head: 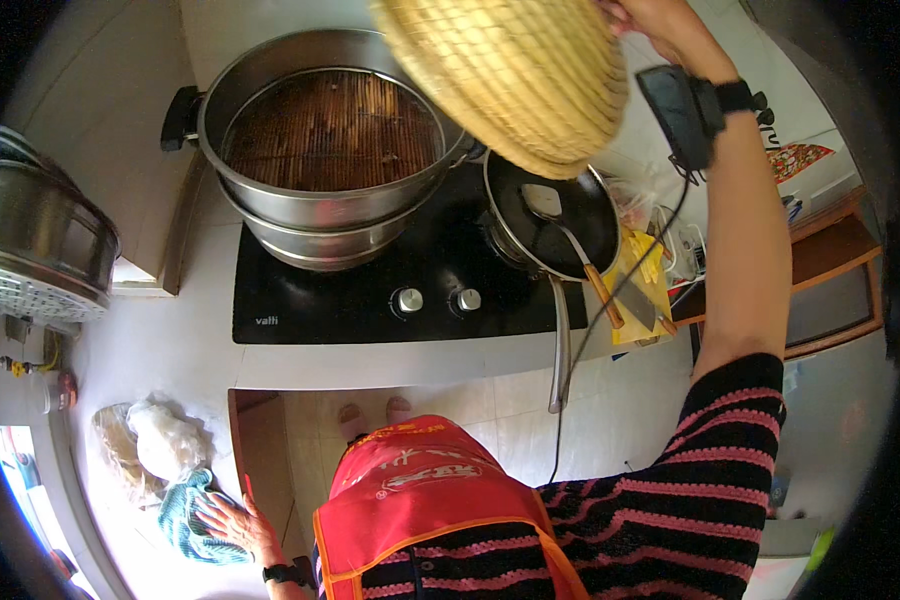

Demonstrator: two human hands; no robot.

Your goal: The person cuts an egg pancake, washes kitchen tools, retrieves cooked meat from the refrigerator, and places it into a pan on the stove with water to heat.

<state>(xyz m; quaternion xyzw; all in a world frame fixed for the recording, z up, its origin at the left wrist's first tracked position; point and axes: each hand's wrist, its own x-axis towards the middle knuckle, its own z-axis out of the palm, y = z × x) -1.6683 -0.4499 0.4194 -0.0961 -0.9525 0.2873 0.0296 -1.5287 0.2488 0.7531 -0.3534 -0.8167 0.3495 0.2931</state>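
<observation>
My right hand [645,22] is raised at the top right, its fingers closed on the edge of a large woven straw steamer lid [517,75], which is tilted up. Left of the lid stands an uncovered steel steamer pot [330,202] with a round slatted rack [337,135] inside, on the black glass cooktop [330,307]. At the lower left my left hand [232,523] lies with spread fingers on a green-blue cloth [195,517] on the counter. Whether it grips the cloth is not clear; it looks flat on top.
A black wok [517,217] holding a spatula [542,202] sits on the right burner, its long handle jutting past the counter edge. Beside it a cleaver [636,304] lies on a yellow board. Plastic bags [165,440] lie beyond the cloth; a steel perforated pot [45,232] is far left.
</observation>
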